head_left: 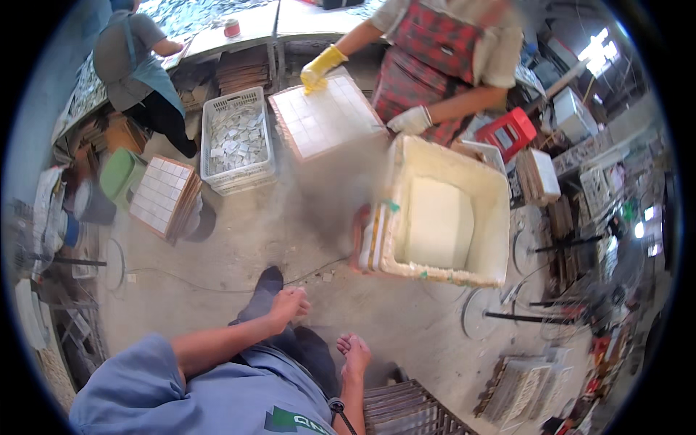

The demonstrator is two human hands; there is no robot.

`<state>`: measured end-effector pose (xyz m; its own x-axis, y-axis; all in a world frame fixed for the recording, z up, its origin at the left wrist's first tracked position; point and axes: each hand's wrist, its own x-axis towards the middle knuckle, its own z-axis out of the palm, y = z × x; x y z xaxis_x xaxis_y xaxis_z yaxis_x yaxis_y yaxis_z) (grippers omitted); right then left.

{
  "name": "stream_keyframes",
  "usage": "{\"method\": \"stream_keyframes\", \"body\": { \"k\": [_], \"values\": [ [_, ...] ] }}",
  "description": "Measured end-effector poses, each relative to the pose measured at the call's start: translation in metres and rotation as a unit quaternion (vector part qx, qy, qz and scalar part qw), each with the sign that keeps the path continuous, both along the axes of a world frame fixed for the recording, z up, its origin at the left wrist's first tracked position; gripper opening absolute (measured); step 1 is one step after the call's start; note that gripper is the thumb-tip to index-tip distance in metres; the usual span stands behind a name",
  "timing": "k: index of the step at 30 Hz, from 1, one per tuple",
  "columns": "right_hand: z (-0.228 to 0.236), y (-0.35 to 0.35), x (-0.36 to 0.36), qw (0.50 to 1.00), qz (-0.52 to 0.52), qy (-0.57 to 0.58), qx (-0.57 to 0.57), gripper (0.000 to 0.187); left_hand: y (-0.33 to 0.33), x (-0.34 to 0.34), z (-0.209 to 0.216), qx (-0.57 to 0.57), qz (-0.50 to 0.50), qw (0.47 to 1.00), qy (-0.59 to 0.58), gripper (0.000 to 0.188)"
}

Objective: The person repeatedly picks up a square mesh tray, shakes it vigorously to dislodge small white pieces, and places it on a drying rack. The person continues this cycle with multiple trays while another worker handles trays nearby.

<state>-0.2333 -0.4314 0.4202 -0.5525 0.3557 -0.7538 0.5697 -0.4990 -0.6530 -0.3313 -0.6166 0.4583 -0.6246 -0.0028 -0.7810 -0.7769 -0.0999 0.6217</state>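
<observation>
My left hand (291, 306) hangs in front of my body, its fingers curled in loosely, with nothing visible in it. Lower and to the right, my right hand (354, 353) is held near my hip, fingers bent toward the palm, also without a visible object. Neither hand touches anything. Ahead of them, a large foam box (500, 217) with a cream-coloured block or mass (438, 221) inside stands to the right. A co-worker in a plaid apron (424, 69) grips a board of square white tiles (330, 116) with a yellow glove (321, 69) and has a white glove (409, 121) near its edge.
A white crate of loose tile pieces (238, 138) stands ahead left, near a stack of tiled boards (163, 192) and a green bin (119, 172). Another person (130, 58) works at the far-left table. Round stand bases (482, 313), a slatted rack (406, 409) and a cable (196, 285) lie around.
</observation>
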Motion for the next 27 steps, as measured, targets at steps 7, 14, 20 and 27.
{"method": "stream_keyframes", "body": {
  "k": [7,14,20,27],
  "values": [
    [0.012,-0.055,-0.103,0.998,0.049,0.009,0.027,0.028,-0.079,-0.064,-0.010,0.028,0.000,1.000,-0.008,0.028],
    [0.017,-0.139,-0.174,0.991,0.122,0.043,-0.034,0.027,-0.174,-0.146,-0.002,0.007,0.075,0.997,0.031,0.028],
    [0.014,-0.167,-0.226,0.985,0.168,0.038,-0.002,0.026,-0.220,-0.176,0.000,0.005,0.130,0.991,0.033,0.027],
    [0.011,-0.188,-0.294,0.991,0.118,0.044,-0.035,0.027,-0.243,-0.182,0.002,-0.002,0.167,0.986,0.026,0.025]
  ]
}}
